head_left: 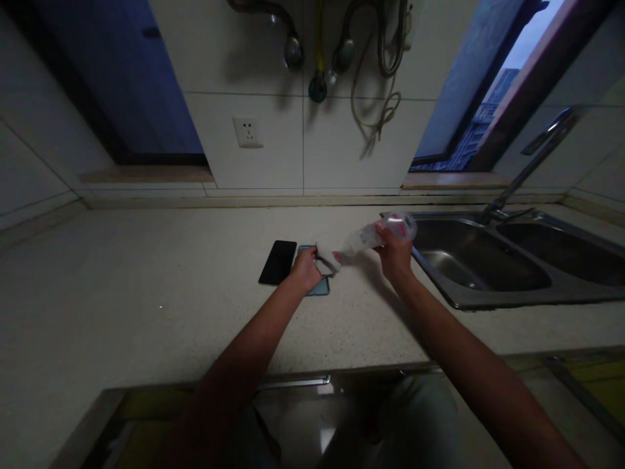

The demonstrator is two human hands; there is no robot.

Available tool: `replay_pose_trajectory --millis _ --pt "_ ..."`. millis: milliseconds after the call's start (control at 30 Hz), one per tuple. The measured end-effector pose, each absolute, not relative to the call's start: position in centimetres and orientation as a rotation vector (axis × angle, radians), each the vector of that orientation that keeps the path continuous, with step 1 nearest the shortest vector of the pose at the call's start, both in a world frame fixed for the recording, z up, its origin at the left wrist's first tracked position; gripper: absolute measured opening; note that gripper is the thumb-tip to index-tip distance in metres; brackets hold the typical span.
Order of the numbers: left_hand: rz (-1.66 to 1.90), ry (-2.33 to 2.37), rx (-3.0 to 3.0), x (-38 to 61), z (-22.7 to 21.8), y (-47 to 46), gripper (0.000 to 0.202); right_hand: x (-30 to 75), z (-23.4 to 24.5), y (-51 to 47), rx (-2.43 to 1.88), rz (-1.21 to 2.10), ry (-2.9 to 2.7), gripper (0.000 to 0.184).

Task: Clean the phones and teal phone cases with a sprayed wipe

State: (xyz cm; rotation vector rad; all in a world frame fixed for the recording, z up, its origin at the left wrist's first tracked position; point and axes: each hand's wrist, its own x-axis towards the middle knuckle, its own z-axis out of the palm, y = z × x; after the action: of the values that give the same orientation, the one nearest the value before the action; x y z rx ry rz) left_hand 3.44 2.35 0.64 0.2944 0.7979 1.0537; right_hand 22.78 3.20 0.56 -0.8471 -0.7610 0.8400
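My left hand (306,268) is closed on a whitish cloth or tissue (328,259), held low over the counter. In my right hand (393,251) is a clear plastic bottle (364,240) with pink marks, tipped on its side. Its narrow end points left and meets the cloth, or comes very near it; I cannot tell which. Just left of my left hand lies a black smartphone (277,264), flat on the counter. Beneath that hand is a light-blue flat phone case or phone (319,287), partly hidden by the hand and cloth.
The pale speckled counter (195,286) runs along a tiled wall. At the right is a steel double sink (469,257) with a tall faucet (530,159). Hoses and valves (317,88) hang from the wall above a power socket (248,132).
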Motion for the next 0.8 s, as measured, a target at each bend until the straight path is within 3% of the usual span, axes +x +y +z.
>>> replay_pose_trajectory --millis 100,200,367,533,800 --pt "1.059 0.845 0.294 3.3 0.5 2.6 0.026 23.1 0.3 3.7 -0.821 1.077 -0.646 0.036" --pt "1.072 0.873 0.317 3.3 0.3 2.8 0.015 23.2 -0.4 4.0 -0.746 1.237 -0.508 0.028" --pt "0.940 0.739 0.321 3.2 0.7 2.3 0.013 22.9 -1.3 4.4 -0.705 1.318 -0.421 0.028" --pt "0.944 0.704 0.312 3.2 1.7 1.7 0.012 23.1 -1.6 4.8 -0.835 1.146 -0.661 0.031" --pt "1.012 0.787 0.307 3.7 1.0 1.8 0.005 22.0 -1.7 2.8 -1.096 0.556 -1.292 0.039"
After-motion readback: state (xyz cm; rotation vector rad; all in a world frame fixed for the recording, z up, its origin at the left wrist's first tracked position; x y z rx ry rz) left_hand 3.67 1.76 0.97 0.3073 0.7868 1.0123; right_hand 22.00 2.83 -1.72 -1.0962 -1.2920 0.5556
